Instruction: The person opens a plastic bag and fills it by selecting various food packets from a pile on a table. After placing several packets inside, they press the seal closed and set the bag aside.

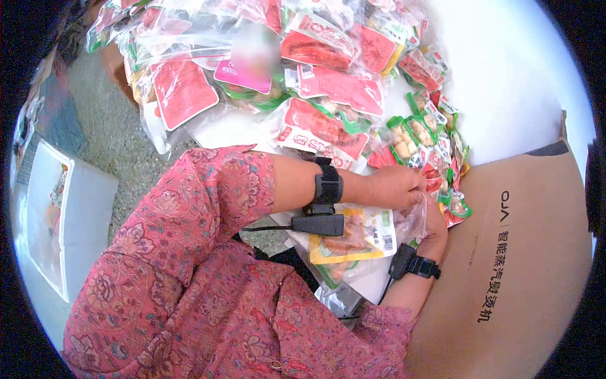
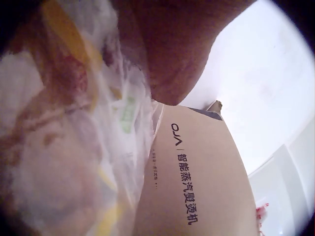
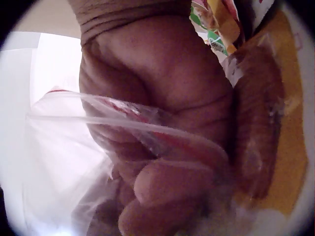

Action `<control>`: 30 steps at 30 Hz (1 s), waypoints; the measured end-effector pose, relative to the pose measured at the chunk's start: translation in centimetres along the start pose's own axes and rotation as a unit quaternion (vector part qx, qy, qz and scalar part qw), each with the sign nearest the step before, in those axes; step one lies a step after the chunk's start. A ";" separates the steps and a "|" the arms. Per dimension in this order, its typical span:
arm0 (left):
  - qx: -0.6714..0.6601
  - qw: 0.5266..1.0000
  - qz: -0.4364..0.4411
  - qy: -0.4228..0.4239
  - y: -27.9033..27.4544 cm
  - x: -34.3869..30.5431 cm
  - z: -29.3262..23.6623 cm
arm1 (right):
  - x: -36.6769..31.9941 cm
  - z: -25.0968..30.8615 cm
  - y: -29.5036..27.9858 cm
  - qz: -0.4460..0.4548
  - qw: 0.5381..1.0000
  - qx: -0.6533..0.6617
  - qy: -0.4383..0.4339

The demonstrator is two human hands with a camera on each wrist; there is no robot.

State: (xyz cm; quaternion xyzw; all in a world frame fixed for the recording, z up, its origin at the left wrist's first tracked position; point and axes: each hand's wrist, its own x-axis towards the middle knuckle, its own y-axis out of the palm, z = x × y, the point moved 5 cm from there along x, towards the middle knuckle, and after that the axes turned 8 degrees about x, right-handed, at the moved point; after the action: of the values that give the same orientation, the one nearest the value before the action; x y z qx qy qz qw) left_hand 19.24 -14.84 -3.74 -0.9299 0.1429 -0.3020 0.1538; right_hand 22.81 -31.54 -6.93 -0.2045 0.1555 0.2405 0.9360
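A clear plastic bag (image 1: 413, 220) lies close to the person's body, and a yellow-edged food packet (image 1: 328, 250) shows through it. My left hand (image 1: 392, 187) reaches across from the left with curled fingers and grips the bag's gathered end. From the lower right, my right hand (image 1: 435, 221) holds the same end, close to the left. Clear film crosses the curled fingers (image 3: 167, 184) in the right wrist view. In the left wrist view the bag (image 2: 125, 118) fills the left side, below part of the hand, and the fingertips are hidden.
Bagged red-labelled packets (image 1: 322, 47) are heaped at the far side. Small green-and-red snack packs (image 1: 420, 132) lie just beyond the hands. A large cardboard box (image 1: 524, 252) stands close on the right. A white bin (image 1: 88, 196) sits on the floor at left.
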 end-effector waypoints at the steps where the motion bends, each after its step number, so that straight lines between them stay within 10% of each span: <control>1: -0.001 1.000 0.017 -0.016 0.0 -0.1 -0.1 | 0.1 -0.6 -0.7 -0.018 0.999 0.044 0.017; 12: 0.014 1.000 -0.005 0.003 -0.8 -0.5 -0.9 | -1.3 8.7 3.2 0.087 0.992 -0.071 0.052; 14: -0.002 1.000 -0.013 -0.008 -0.9 -0.6 -0.8 | -0.8 11.5 0.0 0.043 0.989 -0.088 0.109; 20: -0.002 1.000 0.007 0.011 -0.1 -0.8 -0.7 | 9.9 12.4 -10.5 -0.301 0.945 -0.100 -0.084; 30: 0.081 0.993 0.063 0.059 1.5 -0.9 -0.6 | 17.2 11.3 -11.7 -0.340 0.894 -0.264 -0.125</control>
State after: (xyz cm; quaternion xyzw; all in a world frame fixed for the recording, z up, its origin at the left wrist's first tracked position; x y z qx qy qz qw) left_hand 17.96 -15.97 -4.32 -0.8838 0.1854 -0.3570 0.2387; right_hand 45.38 -29.14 -0.21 -0.4526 -0.1114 -0.0367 0.8840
